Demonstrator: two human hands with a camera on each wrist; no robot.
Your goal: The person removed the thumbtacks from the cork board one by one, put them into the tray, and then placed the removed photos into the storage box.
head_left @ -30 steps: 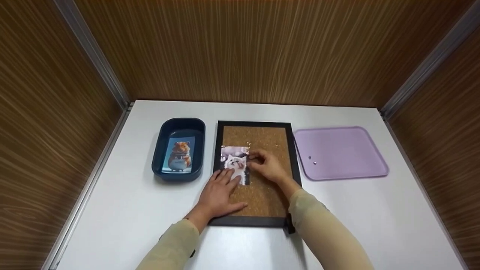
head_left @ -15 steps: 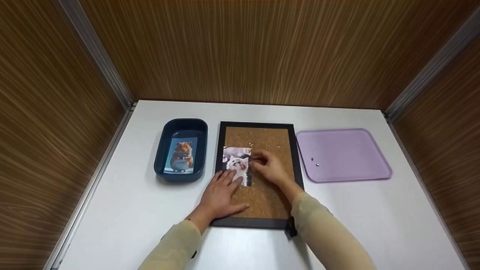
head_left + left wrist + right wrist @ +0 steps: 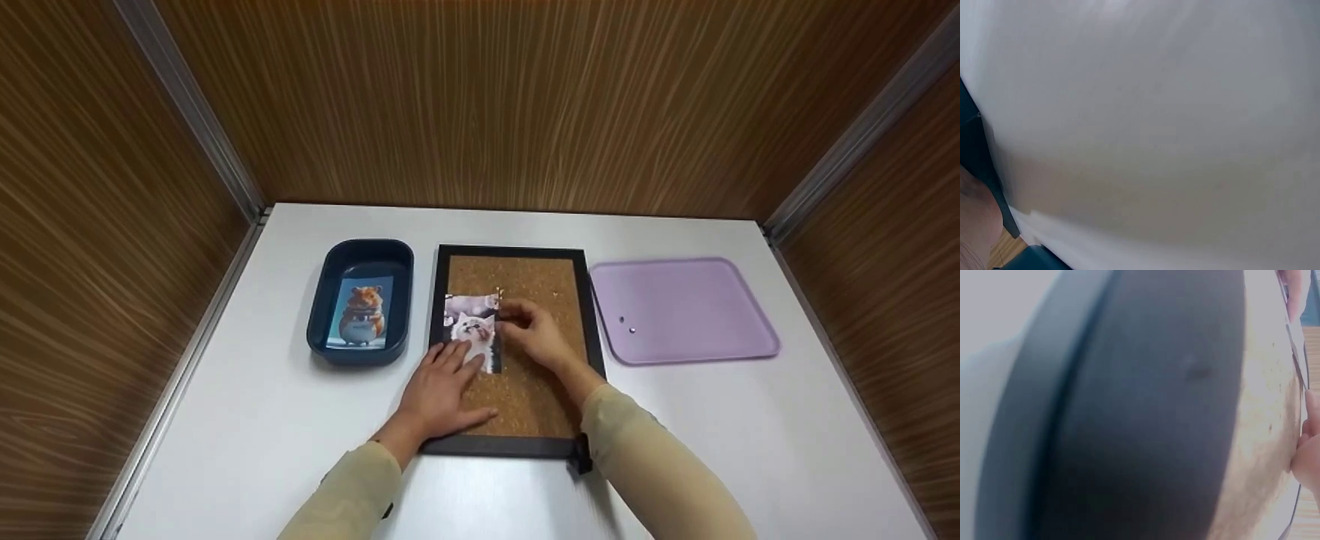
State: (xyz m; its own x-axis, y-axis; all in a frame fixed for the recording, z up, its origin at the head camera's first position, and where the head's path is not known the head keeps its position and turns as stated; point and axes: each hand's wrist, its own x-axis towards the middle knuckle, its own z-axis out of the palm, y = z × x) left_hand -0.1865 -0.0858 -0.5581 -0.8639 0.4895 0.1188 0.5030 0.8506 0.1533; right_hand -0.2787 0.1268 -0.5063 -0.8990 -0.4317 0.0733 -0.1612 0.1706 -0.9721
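Note:
A photo of a white kitten (image 3: 474, 326) lies on the left side of a black-framed corkboard (image 3: 517, 274). My left hand (image 3: 441, 390) rests flat and spread over the photo's lower left part and the board's left frame, with its fingertips covering some of the picture. At the photo's right edge, the thumb and index finger of my right hand (image 3: 534, 335) pinch the border. From the right wrist, the right hand (image 3: 1307, 444) appears at the far side with a fingertip on the photo's edge. Only a bit of the left hand (image 3: 979, 216) shows in the left wrist view.
Left of the board stands a dark blue box (image 3: 319, 300) holding a hamster photo (image 3: 361, 315). To the right, a lilac tray (image 3: 690, 307) carries two tiny items, one dark (image 3: 622, 320) and one shiny (image 3: 632, 331). Wood-grain panels (image 3: 480, 105) enclose the white table (image 3: 240, 390).
The head view has shifted slightly. Both hands stay in place on the photo and the board.

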